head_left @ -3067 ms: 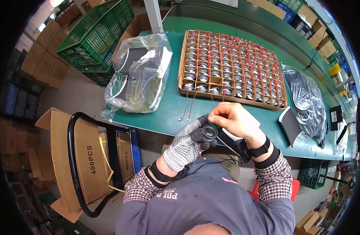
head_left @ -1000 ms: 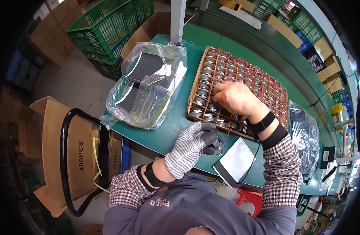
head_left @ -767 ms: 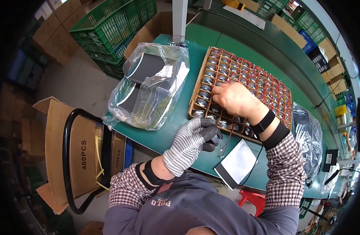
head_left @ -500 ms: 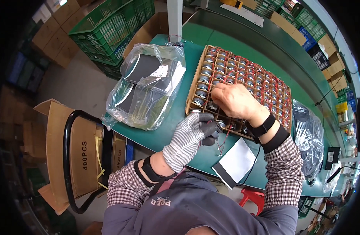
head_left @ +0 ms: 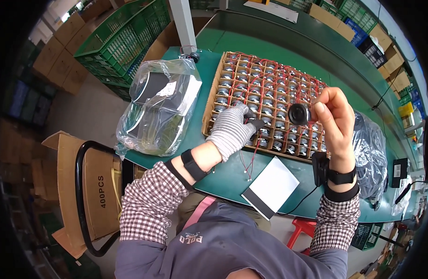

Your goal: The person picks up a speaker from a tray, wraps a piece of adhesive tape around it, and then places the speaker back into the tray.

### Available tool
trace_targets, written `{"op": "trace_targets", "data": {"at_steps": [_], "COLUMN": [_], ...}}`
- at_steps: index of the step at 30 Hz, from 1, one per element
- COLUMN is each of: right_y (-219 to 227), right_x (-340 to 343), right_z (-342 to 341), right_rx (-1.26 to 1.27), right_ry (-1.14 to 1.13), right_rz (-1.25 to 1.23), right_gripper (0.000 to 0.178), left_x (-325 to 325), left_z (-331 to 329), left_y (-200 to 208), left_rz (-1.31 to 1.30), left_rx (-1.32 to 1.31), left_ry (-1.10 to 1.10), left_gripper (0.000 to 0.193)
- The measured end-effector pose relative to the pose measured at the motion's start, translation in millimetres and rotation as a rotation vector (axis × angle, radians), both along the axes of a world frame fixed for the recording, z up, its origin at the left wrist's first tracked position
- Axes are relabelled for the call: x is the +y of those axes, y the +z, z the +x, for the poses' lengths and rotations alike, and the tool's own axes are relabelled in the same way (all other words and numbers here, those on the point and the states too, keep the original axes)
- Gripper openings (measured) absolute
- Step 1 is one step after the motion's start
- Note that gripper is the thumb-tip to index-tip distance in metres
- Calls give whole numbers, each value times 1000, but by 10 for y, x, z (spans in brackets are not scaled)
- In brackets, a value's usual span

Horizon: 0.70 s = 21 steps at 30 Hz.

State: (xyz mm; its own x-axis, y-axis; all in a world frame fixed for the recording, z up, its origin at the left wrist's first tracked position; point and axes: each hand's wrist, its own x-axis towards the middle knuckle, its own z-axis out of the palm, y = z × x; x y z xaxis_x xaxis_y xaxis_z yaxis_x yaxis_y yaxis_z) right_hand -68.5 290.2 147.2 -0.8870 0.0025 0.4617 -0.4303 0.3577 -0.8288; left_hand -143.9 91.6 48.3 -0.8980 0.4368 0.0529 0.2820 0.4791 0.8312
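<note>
Black and disc-shaped, a speaker [head_left: 298, 114] is hanging above the right part of a divided cardboard tray [head_left: 215, 87]. Your bare right hand [head_left: 336, 116] is pinching it at its edge between thumb and fingers. Your left hand [head_left: 232, 128], wearing a striped glove, is reaching over the tray's near left part, fingers slightly parted; whether they are gripping anything, you cannot tell from this view. Similar speakers are occupying the cells, with red wires trailing across them and white plugs [head_left: 249, 173] dangling before the near wall. Nearer you, a white panel [head_left: 276, 179] with a black band is lying on the green table [head_left: 221, 179]. Clear bags are flanking the tray, the left one [head_left: 160, 109] enclosing dark panels. Green crates [head_left: 123, 44] are standing beyond the table's left end.
</note>
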Motion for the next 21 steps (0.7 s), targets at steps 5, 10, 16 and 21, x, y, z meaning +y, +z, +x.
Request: {"op": "trace_targets", "data": {"at_steps": [5, 10, 16, 21], "right_y": [-34, -58, -61, -113], "right_x": [31, 17, -76, -173], "right_z": [239, 387, 540, 621], "right_rx": [27, 24, 55, -105], "right_ry": [13, 43, 62, 28], "right_rz": [80, 240, 305, 250], "right_gripper": [6, 8, 10, 8], "left_x": [93, 151, 64, -182], "left_z": [13, 97, 155, 412], "left_y": [57, 26, -76, 184], "left_rz": [-146, -342, -488, 1], "left_rx": [42, 404, 666, 372], "left_ry": [-14, -34, -203, -144], "left_gripper": [39, 32, 23, 21]}}
